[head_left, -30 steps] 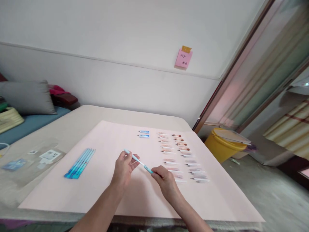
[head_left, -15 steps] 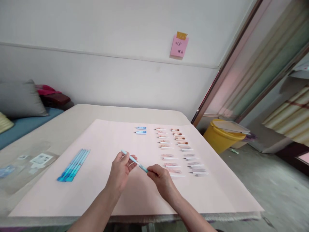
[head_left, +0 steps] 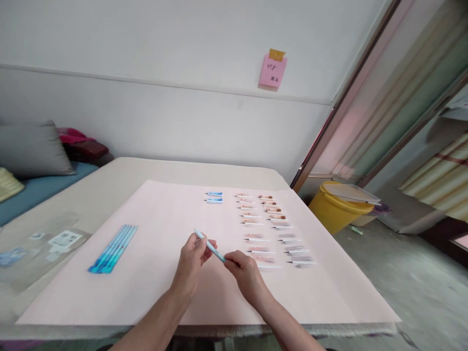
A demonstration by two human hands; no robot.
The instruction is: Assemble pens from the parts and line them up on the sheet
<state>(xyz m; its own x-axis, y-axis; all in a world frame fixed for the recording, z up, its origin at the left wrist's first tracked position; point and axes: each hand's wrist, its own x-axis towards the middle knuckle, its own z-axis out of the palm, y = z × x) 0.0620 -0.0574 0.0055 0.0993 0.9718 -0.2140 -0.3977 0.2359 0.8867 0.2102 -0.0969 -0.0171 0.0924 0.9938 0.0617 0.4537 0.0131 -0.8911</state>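
Observation:
Both my hands hold one light blue pen (head_left: 211, 246) just above a large pale pink sheet (head_left: 157, 273). My left hand (head_left: 193, 261) pinches the pen's far part with closed fingers. My right hand (head_left: 244, 273) pinches its near end, fingers closed. Several blue pens (head_left: 113, 248) lie side by side on the sheet to the left. Two short blue pieces (head_left: 214, 197) lie further back. Right of my hands, two columns of small pink and white pen parts (head_left: 272, 229) are laid out in rows.
The sheet covers a beige table (head_left: 109, 180). Clear plastic packaging (head_left: 44, 246) lies on the table's left side. A yellow bucket (head_left: 334, 204) stands on the floor to the right. A grey cushion (head_left: 31, 148) lies at far left, and a pink note (head_left: 272, 70) hangs on the wall.
My hands have drawn closer together on the pen, and less of it shows between them. The left hand has shifted slightly right. The view has swung a little.

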